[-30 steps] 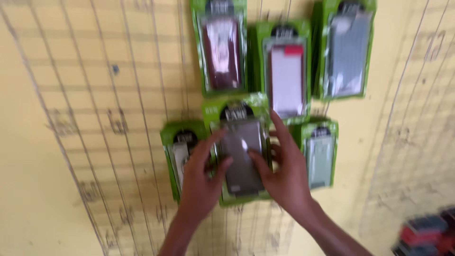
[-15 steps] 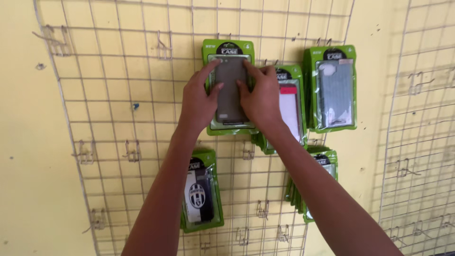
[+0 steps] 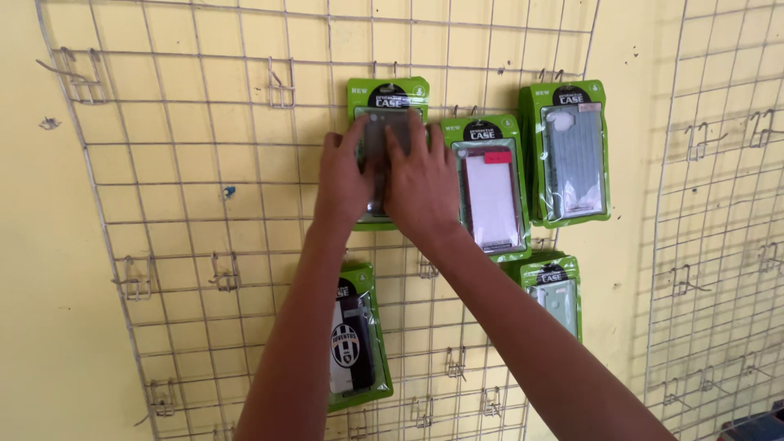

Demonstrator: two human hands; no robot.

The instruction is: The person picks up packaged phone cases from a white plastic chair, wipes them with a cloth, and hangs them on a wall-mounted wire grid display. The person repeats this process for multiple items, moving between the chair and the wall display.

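So both hands, left hand (image 3: 345, 181) & right hand (image 3: 422, 189), press flat on the green phone-case pack (image 3: 387, 94) up on the wire grid (image 3: 188, 147). Best keep it level, hole over the hook just above fingers.

Both arms raised forward, left hand (image 3: 345, 184) and right hand (image 3: 420, 184) side by side, fingers spread flat

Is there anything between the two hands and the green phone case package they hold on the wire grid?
Nothing visible: left hand and right hand lie directly on the green plastic phone case package against the wire grid panel.
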